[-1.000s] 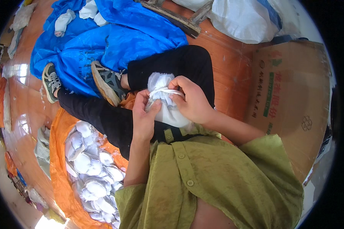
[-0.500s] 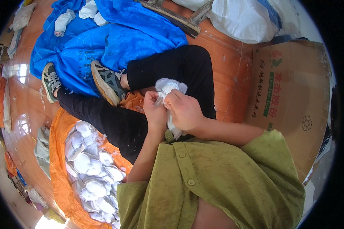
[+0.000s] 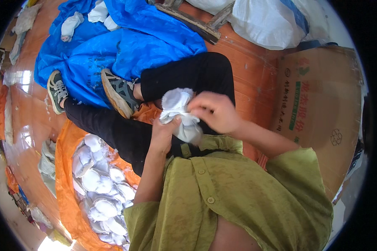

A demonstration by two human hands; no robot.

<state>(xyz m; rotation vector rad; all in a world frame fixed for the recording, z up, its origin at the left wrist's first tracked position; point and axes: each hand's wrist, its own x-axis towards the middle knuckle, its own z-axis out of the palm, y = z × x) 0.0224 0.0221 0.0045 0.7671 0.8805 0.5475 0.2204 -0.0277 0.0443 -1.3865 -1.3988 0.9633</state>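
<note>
A bundle of soft white cloth (image 3: 187,130) with a fuzzy greyish-white rounded end (image 3: 176,97) is in front of my shirt, above my lap. My left hand (image 3: 161,134) is closed around its near-left side, thumb across the gathered middle. My right hand (image 3: 217,112) is at the bundle's right side with bent fingers, smeared by motion; whether the fingertips touch or pinch the cloth cannot be made out. Down to the left, an orange sack (image 3: 65,167) lies spread, full of round white fuzzy-edged pieces (image 3: 102,207).
A blue plastic sheet (image 3: 155,44) with several white cloth bundles (image 3: 72,26) lies beyond my feet. A wooden stool (image 3: 192,24) lies at the far middle, beside white sacks (image 3: 266,25). A big cardboard box (image 3: 318,92) stands at my right on the orange-brown floor (image 3: 253,79).
The bundle has tilted and moved slightly left, showing more of its fat lower part. My right hand has shifted right from its grip at the bundle's neck; my left hand still holds on.
</note>
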